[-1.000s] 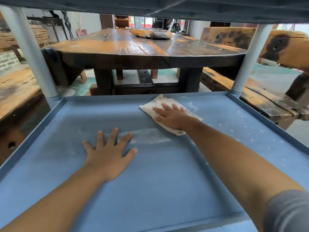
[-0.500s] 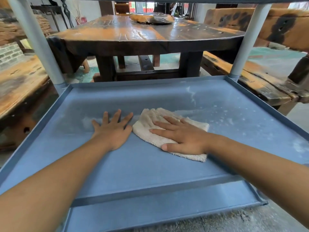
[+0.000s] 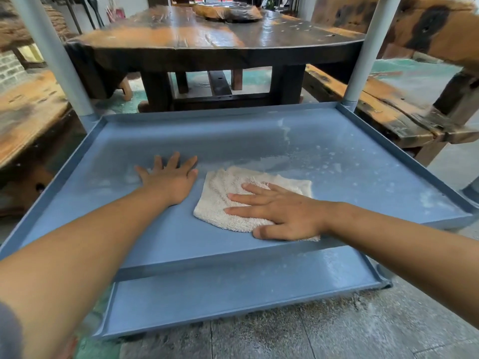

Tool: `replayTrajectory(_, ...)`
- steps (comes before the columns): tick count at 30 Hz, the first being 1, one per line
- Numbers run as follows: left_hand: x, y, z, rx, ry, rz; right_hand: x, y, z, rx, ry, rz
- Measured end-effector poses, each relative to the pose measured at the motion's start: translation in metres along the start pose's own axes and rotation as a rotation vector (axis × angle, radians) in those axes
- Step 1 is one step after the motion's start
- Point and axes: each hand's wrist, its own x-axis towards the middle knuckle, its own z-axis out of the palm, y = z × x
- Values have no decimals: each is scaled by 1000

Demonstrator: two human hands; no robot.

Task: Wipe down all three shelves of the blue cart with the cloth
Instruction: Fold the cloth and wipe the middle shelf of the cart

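Right hand [image 3: 282,213] flat on cloth [image 3: 228,200]

Both bare forearms reach in from the lower corners of the frame toward its centre. The left hand [image 3: 171,178] lies flat, palm down, fingers spread and pointing to the upper right. Just right of it, the right hand [image 3: 281,212] also lies flat, palm down, its fingers extended leftward, thumb stretched along the lower edge.
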Motion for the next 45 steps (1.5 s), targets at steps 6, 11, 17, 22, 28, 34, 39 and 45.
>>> replayTrajectory(6, -7, 52, 8, -359, 283, 31, 3, 6, 5, 45, 20, 15)
replayTrajectory(11, -13, 45, 8, -641, 349, 135, 12, 24, 2, 69, 58, -21)
replayTrajectory(17, -9, 52, 21, -261, 219, 234, 39, 65, -7, 94, 138, 23)
replayTrajectory(22, -9, 49, 28, -124, 150, 248, 70, 121, -18, 82, 211, 179)
replayTrajectory(28, -12, 48, 28, -94, 115, 234, 107, 190, -31, 29, 258, 437)
replayTrajectory(34, -14, 48, 28, -86, 131, 236, 128, 239, -45, 62, 257, 637)
replayTrajectory(39, -15, 47, 28, -92, 103, 236, 140, 249, -51, 87, 300, 735)
replayTrajectory(45, -13, 49, 25, -88, 79, 220, 136, 245, -48, 73, 263, 750)
